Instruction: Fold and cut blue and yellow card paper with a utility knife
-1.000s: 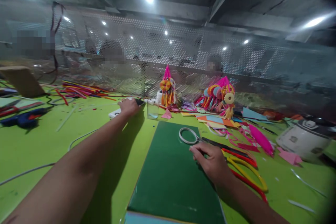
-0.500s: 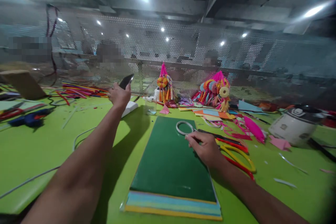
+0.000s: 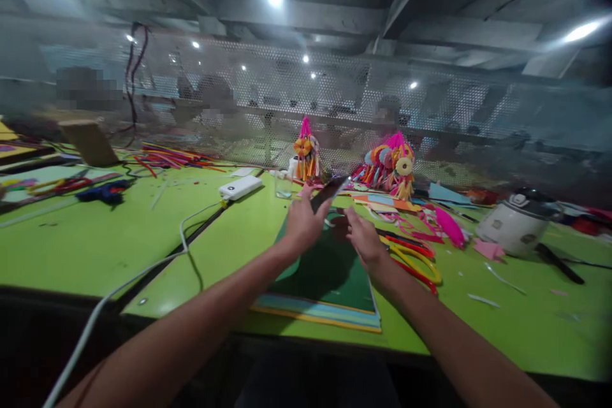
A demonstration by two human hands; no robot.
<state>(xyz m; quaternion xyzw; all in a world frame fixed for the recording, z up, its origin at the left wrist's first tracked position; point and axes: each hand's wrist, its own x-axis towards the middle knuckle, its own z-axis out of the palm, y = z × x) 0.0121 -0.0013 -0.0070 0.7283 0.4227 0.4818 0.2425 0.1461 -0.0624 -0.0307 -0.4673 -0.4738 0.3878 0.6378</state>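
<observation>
My left hand (image 3: 306,223) grips a dark smartphone (image 3: 329,193), tilted above a stack of coloured paper. On top of the stack lies a dark green sheet (image 3: 335,280); blue and yellow edges show beneath it. My right hand (image 3: 364,234) is just right of the phone, fingers extended and apart, holding nothing that I can see. Part of a pale ring (image 3: 329,222) shows on the green sheet between the hands, mostly hidden by my left hand. Scissors with yellow handles (image 3: 421,264) and others with red handles lie beside my right wrist.
A white power bank (image 3: 240,187) with a cable stands left. Behind are a clear cup (image 3: 284,185) and colourful tassel ornaments (image 3: 396,162) before a perforated screen. A white pot-like appliance (image 3: 519,223) is right; a blue glue gun (image 3: 105,192) lies left among scraps.
My left hand has brought the phone rightward and down over the green sheet. My right hand has let go of the ring and opened beside the phone. The view has shifted left.
</observation>
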